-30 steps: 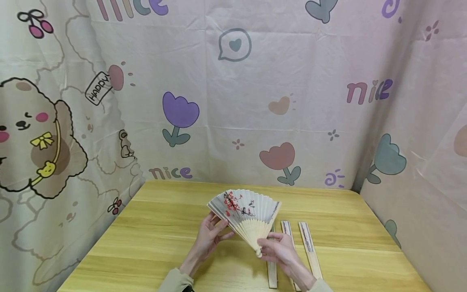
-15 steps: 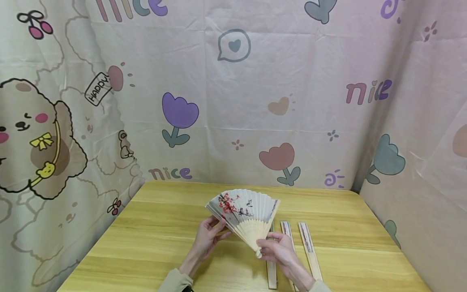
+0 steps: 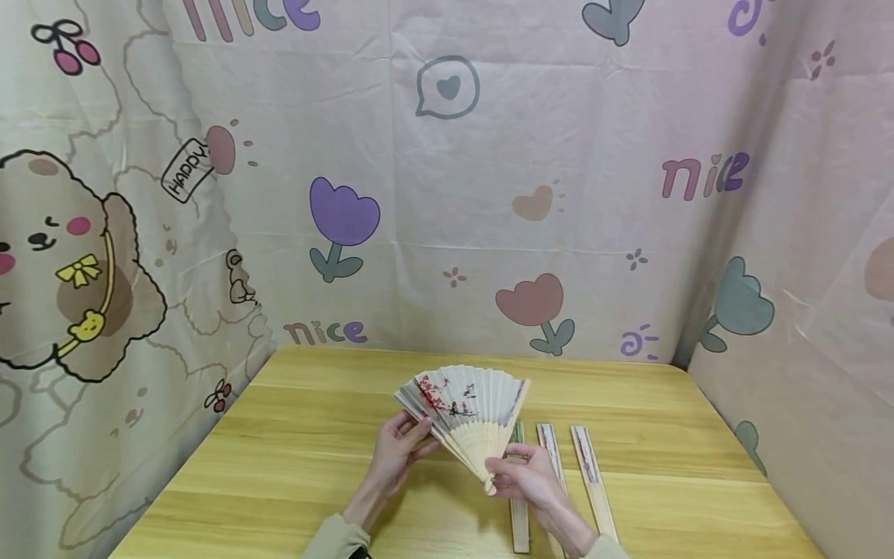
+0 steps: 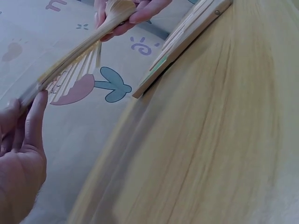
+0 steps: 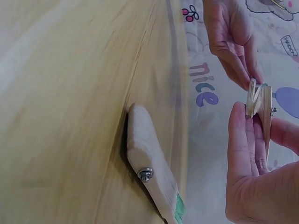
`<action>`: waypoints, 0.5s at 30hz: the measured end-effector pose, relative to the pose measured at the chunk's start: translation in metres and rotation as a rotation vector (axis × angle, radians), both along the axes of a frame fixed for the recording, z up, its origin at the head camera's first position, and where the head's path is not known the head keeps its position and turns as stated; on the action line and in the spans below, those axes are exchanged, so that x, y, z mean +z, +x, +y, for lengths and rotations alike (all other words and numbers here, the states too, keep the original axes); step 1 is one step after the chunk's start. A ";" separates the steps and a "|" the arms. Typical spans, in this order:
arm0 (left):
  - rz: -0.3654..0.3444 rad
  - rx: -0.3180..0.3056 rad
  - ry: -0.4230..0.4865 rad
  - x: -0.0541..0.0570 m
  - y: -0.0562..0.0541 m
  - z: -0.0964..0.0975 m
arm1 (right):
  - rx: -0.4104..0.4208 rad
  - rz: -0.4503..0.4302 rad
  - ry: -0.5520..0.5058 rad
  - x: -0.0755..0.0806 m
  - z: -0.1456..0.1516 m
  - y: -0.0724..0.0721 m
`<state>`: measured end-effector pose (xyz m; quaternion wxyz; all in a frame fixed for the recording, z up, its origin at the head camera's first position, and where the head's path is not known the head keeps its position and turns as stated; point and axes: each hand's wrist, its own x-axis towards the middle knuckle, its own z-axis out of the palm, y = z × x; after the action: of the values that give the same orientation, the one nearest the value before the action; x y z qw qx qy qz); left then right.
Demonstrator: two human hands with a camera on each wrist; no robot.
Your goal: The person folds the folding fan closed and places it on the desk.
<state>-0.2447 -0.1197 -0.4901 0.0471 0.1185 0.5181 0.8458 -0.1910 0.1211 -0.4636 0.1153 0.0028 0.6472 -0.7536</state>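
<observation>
A folding fan (image 3: 466, 404) with pale ribs and a white leaf printed with red blossoms and dark birds is spread part way above the table. My left hand (image 3: 396, 454) pinches its left outer edge between thumb and fingers. Near the pivot, my right hand (image 3: 527, 475) grips the ribs, thumb on the near side. The left wrist view shows the fan (image 4: 70, 65) edge-on between both hands. In the right wrist view, the metal pivot pin shows beside the right hand (image 5: 261, 172).
Three folded fans lie on the wooden table (image 3: 293, 450): one with a green end (image 3: 519, 512) partly under the right hand, a middle one (image 3: 548, 439) partly behind the right arm, and one at the right (image 3: 594, 481). A printed curtain (image 3: 447, 194) hangs behind.
The fan has narrowed somewhat, its right edge swinging left. My right hand has shifted slightly left with the pivot, baring more of the green-ended fan. The left hand has moved slightly left.
</observation>
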 end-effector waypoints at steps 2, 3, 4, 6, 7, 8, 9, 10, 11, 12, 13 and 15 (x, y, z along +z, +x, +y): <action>-0.008 0.003 -0.012 0.000 0.000 0.001 | 0.004 0.006 0.001 0.000 -0.001 0.000; -0.012 0.002 -0.016 0.000 0.000 0.001 | 0.006 0.008 0.001 0.000 -0.001 0.000; -0.014 0.002 -0.018 0.000 0.000 0.001 | 0.009 0.010 0.001 0.001 -0.001 0.000; -0.014 0.004 -0.018 0.000 0.000 0.001 | 0.009 0.014 0.002 0.001 -0.002 0.000; -0.013 0.004 -0.015 0.000 0.000 0.001 | 0.008 0.015 0.005 0.001 -0.002 0.000; -0.012 0.005 -0.013 -0.001 0.000 0.001 | 0.008 0.017 0.011 0.001 -0.002 0.000; -0.011 0.005 -0.009 -0.001 0.000 0.001 | 0.007 0.017 0.016 0.001 -0.002 0.000; -0.012 0.006 -0.002 -0.001 0.000 0.000 | 0.006 0.020 0.021 0.001 -0.002 0.000; -0.013 0.007 0.004 -0.001 0.000 0.000 | 0.005 0.021 0.028 0.001 -0.002 0.001; -0.015 0.006 0.011 -0.001 0.000 0.000 | 0.006 0.021 0.032 0.001 -0.002 0.001; -0.017 0.005 0.017 -0.001 0.001 0.000 | 0.005 0.021 0.035 0.001 -0.003 0.001; -0.019 0.005 0.026 -0.001 0.001 0.000 | 0.009 0.021 0.038 0.000 -0.003 0.001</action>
<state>-0.2436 -0.1201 -0.4909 0.0487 0.1097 0.5069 0.8536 -0.1900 0.1183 -0.4633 0.1118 -0.0057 0.6625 -0.7407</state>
